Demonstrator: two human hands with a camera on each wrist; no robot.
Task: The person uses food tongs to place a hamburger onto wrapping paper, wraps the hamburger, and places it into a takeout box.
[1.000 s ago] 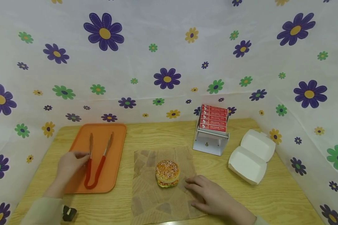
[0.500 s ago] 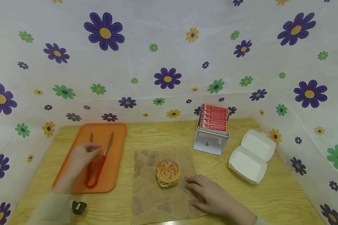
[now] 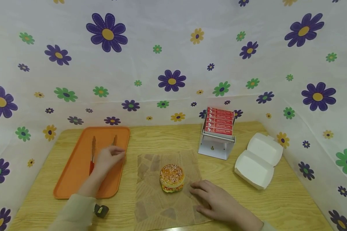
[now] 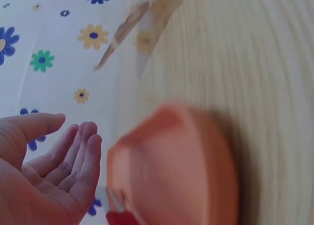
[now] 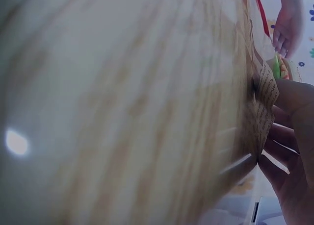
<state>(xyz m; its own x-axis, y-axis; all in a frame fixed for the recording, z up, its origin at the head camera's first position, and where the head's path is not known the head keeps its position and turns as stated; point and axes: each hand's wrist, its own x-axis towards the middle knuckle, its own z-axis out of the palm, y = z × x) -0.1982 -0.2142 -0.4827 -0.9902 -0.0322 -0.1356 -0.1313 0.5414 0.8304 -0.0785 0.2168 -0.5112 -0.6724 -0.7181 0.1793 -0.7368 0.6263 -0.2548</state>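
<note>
Left fingers: straight and loosely together, thumb apart, holding nothing; the left wrist view shows the bare palm and relaxed fingers (image 4: pixel 78 156).
Left hand: the left hand (image 3: pixel 108 158) hovers over the right half of the orange tray (image 3: pixel 75 179), above the red-handled tongs (image 3: pixel 92 160), whose metal tips point toward the back wall. Whether the palm touches the tongs cannot be told.
Right fingers: laid nearly flat and slightly spread on the wrapping paper (image 3: pixel 156 205); in the right wrist view the fingers (image 5: pixel 287 137) sit at a lifted paper edge, though whether they pinch it cannot be told.
Right hand: the right hand (image 3: pixel 217 200) rests on the paper's right part, just right of the burger (image 3: pixel 172 178), not touching it.
Burger: sesame bun upright, in the middle of the paper.
Paper: brown printed sheet, flat on the wooden table (image 3: pixel 277 205), right of the tray and near it.
Tray: at the table's left side, left of the burger.
Red boxes: a row of red boxes (image 3: pixel 219 121) in a white holder (image 3: pixel 215 148), behind and right of the burger.
White box: an open white clamshell box (image 3: pixel 258 160), well right of the burger, beyond the holder.
Left wrist: a small black device (image 3: pixel 101 210) at the sleeve, in front of the tray.
Backdrop: flower-printed sheet (image 3: pixel 173 57) behind and beside the table.
</note>
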